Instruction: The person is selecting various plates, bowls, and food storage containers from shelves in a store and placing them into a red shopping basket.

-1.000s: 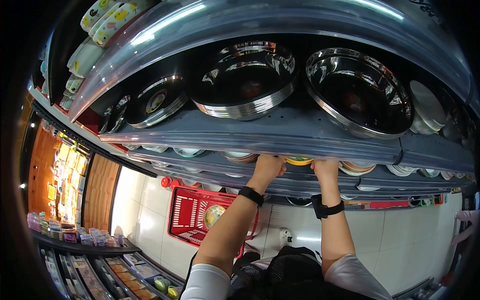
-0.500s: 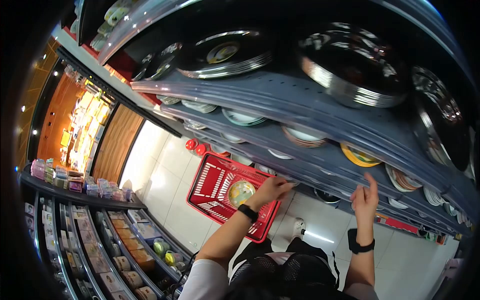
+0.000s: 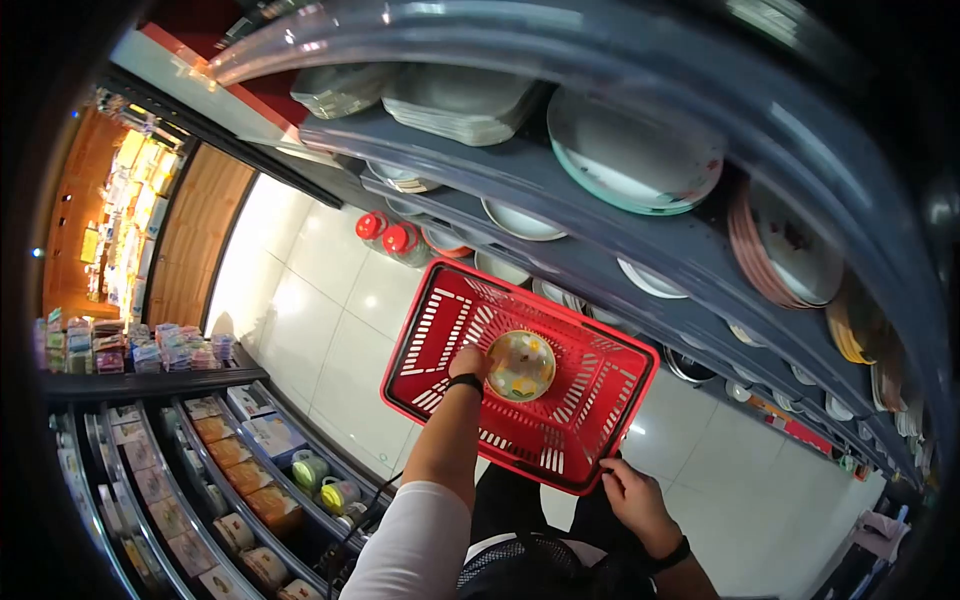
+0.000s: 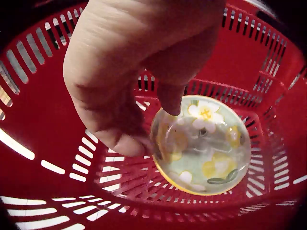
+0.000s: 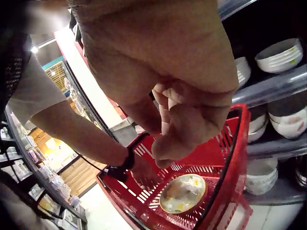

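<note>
A shallow bowl [image 4: 206, 148] with a yellow rim and white and yellow flowers lies in the red shopping basket [image 3: 520, 284]. My left hand [image 3: 469, 362] reaches down into the basket and pinches the bowl's near rim in the left wrist view, thumb over the inner side and fingers at the outer edge. My right hand [image 3: 638, 505] hangs beside the basket's near right corner, fingertips close to its rim. In the right wrist view its fingers [image 5: 184, 127] are loosely curled, with nothing seen between them.
Shelves of stacked plates [image 3: 640, 160] and bowls [image 5: 280, 57] rise ahead and to the right. Red-lidded jars [image 3: 402, 240] stand on the tiled floor beyond the basket. At left, a display rack holds boxes and mugs [image 3: 340, 494].
Both hands have come away from the shelf and its yellow plates. The left hand went down into the basket, the right hand to its corner. The view has turned down toward the basket.
</note>
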